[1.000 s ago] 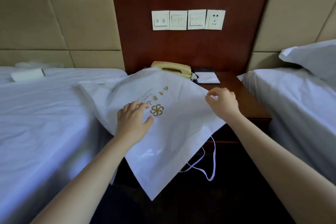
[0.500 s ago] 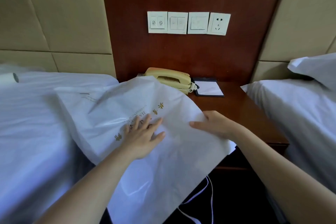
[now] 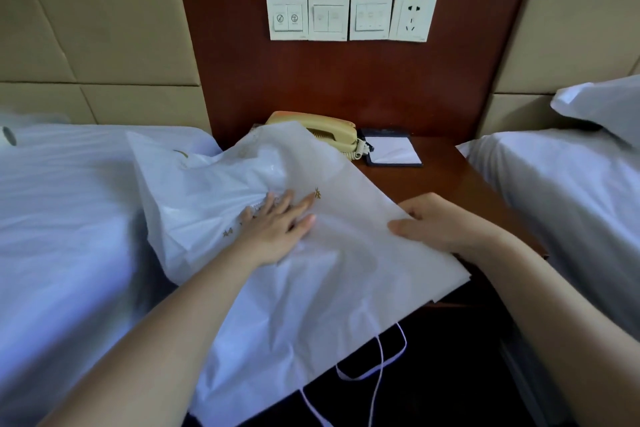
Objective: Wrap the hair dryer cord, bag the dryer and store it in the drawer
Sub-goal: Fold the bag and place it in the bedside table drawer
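A large white drawstring bag (image 3: 346, 270) with gold lettering lies across the wooden nightstand (image 3: 460, 184) and the edge of the left bed. My left hand (image 3: 277, 229) presses flat on the bag's middle, fingers straight. My right hand (image 3: 440, 222) holds the bag's right edge, thumb on top and fingers under the fabric. The bag's white drawstring (image 3: 377, 364) hangs off its near edge in front of the dark nightstand front. No hair dryer shows, and the bag's left part bulges.
A beige telephone (image 3: 329, 132) and a notepad (image 3: 393, 152) sit at the back of the nightstand. White beds flank it on the left (image 3: 62, 218) and right (image 3: 561, 191). Wall switches and a socket (image 3: 412, 17) are above.
The bag has slid left and bunched up on the left bed. My left hand went from curled to flat on it. My right hand dropped from a raised pinch to the bag's right edge.
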`<control>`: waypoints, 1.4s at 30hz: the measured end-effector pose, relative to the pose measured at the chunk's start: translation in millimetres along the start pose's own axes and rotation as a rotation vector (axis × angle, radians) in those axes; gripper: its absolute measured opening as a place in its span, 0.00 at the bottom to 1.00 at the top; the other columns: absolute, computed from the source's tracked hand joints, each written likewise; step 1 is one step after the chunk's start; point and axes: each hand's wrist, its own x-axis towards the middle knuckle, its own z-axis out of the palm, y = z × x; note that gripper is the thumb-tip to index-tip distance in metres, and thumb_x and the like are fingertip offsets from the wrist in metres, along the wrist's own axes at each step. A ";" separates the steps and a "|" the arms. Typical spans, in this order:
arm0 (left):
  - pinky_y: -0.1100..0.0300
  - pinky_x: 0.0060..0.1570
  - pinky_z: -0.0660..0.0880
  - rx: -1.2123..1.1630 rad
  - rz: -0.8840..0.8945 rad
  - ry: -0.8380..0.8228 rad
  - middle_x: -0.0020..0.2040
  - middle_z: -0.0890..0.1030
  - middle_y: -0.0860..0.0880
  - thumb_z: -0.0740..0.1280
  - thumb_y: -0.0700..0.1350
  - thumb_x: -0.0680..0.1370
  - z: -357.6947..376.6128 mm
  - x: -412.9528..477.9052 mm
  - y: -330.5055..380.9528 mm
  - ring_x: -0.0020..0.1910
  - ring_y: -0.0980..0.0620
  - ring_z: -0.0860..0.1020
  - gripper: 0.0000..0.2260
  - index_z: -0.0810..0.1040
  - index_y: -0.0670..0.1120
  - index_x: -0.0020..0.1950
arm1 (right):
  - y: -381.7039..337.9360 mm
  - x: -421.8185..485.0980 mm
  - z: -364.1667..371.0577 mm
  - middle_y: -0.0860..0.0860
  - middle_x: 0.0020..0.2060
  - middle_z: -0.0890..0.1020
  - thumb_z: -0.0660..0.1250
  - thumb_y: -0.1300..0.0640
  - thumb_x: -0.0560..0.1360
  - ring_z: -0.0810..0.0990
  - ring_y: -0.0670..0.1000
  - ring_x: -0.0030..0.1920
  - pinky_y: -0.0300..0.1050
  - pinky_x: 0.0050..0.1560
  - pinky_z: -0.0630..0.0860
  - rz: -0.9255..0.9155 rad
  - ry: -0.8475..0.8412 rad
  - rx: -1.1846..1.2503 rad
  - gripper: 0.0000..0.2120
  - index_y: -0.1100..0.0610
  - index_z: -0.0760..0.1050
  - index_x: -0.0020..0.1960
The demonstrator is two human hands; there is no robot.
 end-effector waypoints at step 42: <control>0.56 0.59 0.71 -1.225 -0.144 -0.108 0.67 0.75 0.53 0.49 0.67 0.77 -14.0 -84.4 -17.1 0.63 0.52 0.74 0.27 0.74 0.55 0.65 | -31.3 -3.5 60.9 0.50 0.66 0.76 0.64 0.65 0.75 0.75 0.49 0.65 0.55 0.66 0.70 -0.354 -0.175 0.653 0.16 0.63 0.69 0.62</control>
